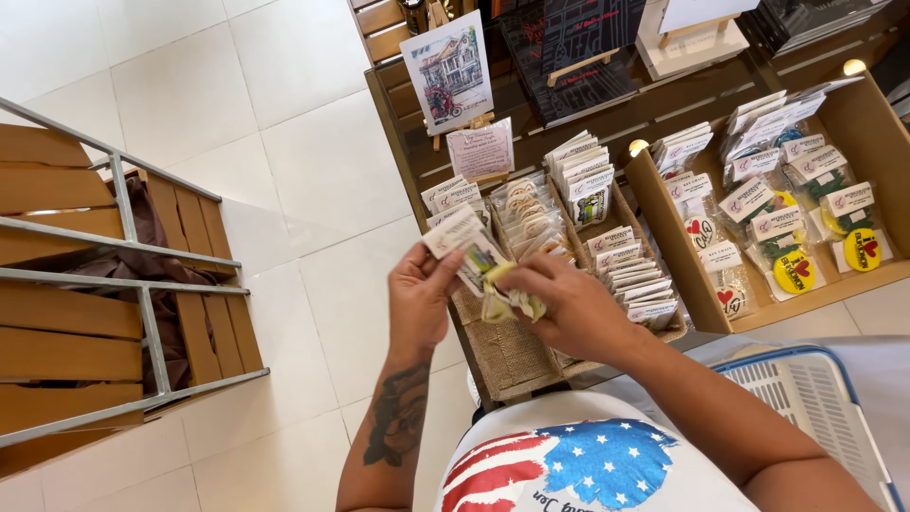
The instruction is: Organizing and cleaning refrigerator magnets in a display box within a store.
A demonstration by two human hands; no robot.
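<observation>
Glossy plastic packets [474, 248], rough burlap basket [512, 356]

Probably a souvenir shop: wooden display trays [664, 204] of carded key chains [791, 223], propped prints [448, 71], a shopping basket [815, 398].

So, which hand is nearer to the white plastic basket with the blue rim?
Right. The right hand is up-left of the basket; the left hand is farther left, beyond the right hand.

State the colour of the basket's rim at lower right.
The basket rim is blue, over white mesh; head view.
</observation>
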